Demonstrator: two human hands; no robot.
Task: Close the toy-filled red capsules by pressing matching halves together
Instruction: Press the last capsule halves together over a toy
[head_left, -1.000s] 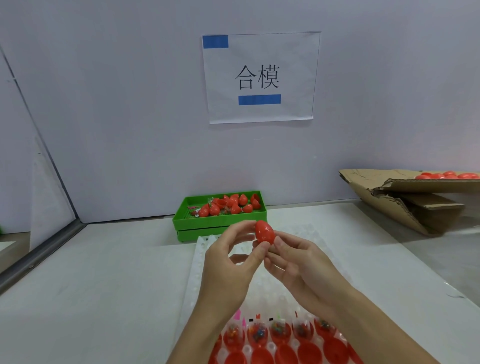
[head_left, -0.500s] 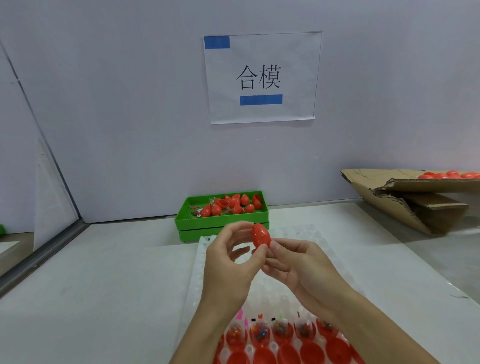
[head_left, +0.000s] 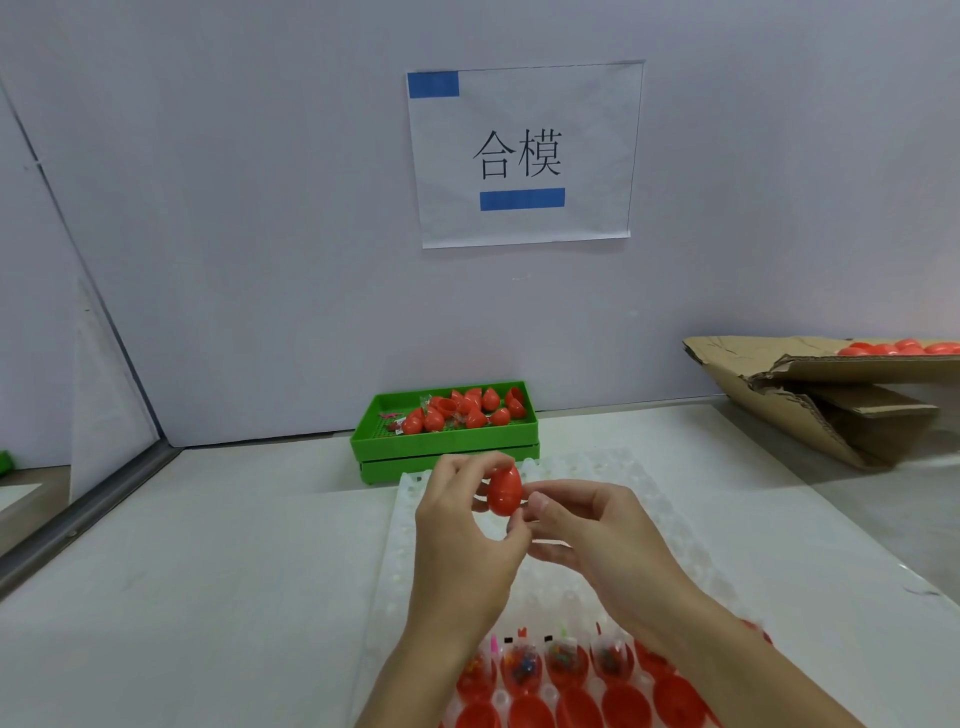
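A red egg-shaped capsule (head_left: 504, 490) is held upright in the air between both hands, its halves joined. My left hand (head_left: 462, 540) pinches it from the left with thumb and fingers. My right hand (head_left: 597, 535) grips its lower right side with thumb and fingertips. Below my wrists a white moulded tray (head_left: 670, 530) carries a row of open red capsule halves with small toys (head_left: 563, 662) inside, and a nearer row of plain red halves (head_left: 576, 709).
A green bin (head_left: 447, 441) with several red capsules and toy packets stands against the back wall. A torn cardboard box (head_left: 810, 410) holding red capsules lies at the right. A paper sign (head_left: 522, 153) hangs on the wall.
The capsule has turned from tilted to upright and dropped slightly. Both hands have kept their hold on it and shifted their fingers around it.
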